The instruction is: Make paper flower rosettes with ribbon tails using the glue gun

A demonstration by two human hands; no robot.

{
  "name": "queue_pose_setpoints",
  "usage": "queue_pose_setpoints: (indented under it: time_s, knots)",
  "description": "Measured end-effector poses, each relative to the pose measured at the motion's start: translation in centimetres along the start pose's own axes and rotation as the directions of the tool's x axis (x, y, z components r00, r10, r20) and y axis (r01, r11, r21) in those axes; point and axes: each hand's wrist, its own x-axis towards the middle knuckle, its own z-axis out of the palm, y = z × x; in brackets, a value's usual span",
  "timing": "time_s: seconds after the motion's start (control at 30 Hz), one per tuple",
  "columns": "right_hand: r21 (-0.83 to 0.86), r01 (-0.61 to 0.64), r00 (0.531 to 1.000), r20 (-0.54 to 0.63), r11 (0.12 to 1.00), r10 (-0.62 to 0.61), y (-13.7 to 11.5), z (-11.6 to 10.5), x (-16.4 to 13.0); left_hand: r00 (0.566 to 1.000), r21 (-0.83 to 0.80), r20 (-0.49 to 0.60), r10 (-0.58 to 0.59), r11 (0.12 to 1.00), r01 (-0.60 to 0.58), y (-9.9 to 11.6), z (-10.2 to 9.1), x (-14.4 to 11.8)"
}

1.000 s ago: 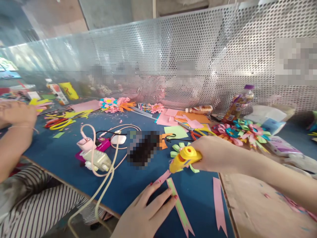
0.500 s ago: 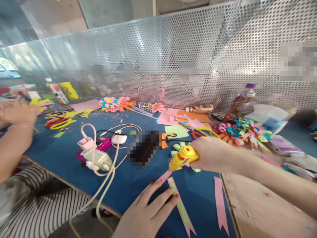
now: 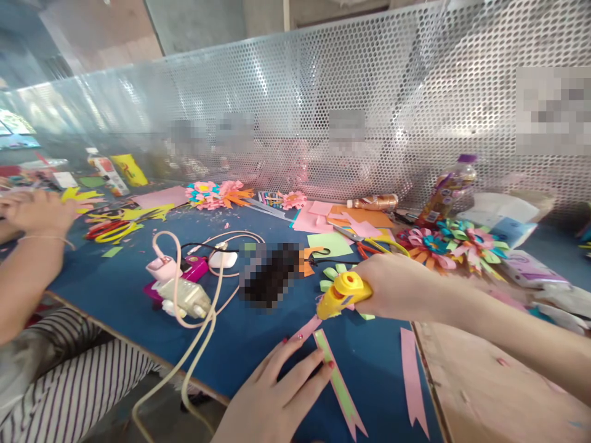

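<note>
My right hand (image 3: 399, 286) is wrapped round a yellow hot glue gun (image 3: 342, 296), its nozzle end at the tip of a pink paper strip (image 3: 306, 330). Flat on the table lies my left hand (image 3: 272, 394), fingers spread, with fingertips on that strip. Other fingers of it touch a green-on-pink strip with a notched end (image 3: 340, 380). Further right rests another notched pink strip (image 3: 412, 372). A green paper flower (image 3: 329, 277) is partly hidden behind the glue gun.
Pale cables run from a plug adapter (image 3: 187, 296) over the near table edge. Orange-and-yellow-handled scissors (image 3: 383, 246), paper sheets, paper flowers (image 3: 478, 246) and a purple-capped bottle (image 3: 447, 191) stand beyond. Another person's hands (image 3: 39, 212) are at the left. A perforated metal panel (image 3: 277, 80) borders the table.
My hands, the glue gun and the strips stay almost in place. The other person's hands at the left have shifted slightly right, and that person's striped leg has moved a little.
</note>
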Motion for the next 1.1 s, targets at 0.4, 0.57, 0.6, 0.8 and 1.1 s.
queue_pose_setpoints:
  time_s: [0.4, 0.57, 0.6, 0.8, 1.1]
  knots:
    - [-0.051, 0.075, 0.997, 0.02, 0.996, -0.074, -1.2, -1.2, 0.1, 1.0, -0.029, -0.022, 0.003, 1.0, -0.004, 0.0, 0.1, 0.1]
    - [-0.149, 0.107, 0.994, 0.049, 0.983, -0.101, -2.9, -2.7, 0.5, 1.0, -0.017, -0.006, 0.002, 1.0, -0.002, 0.0, 0.1, 0.1]
    - [-0.162, 0.119, 0.992, 0.056, 0.98, -0.111, -3.1, -3.0, 0.6, 1.0, -0.025, -0.007, 0.002, 1.0, -0.002, 0.0, 0.2, 0.1]
    - [-0.124, 0.112, 0.993, -0.015, 0.986, -0.114, -2.6, -3.6, 0.8, 1.0, -0.05, -0.017, -0.007, 0.999, 0.006, 0.0, 0.3, 0.1]
    - [-0.091, 0.084, 0.996, 0.035, 0.992, -0.081, -2.1, -4.0, 0.9, 0.999, -0.011, -0.049, 0.001, 1.0, -0.002, 0.2, 0.1, 0.0]
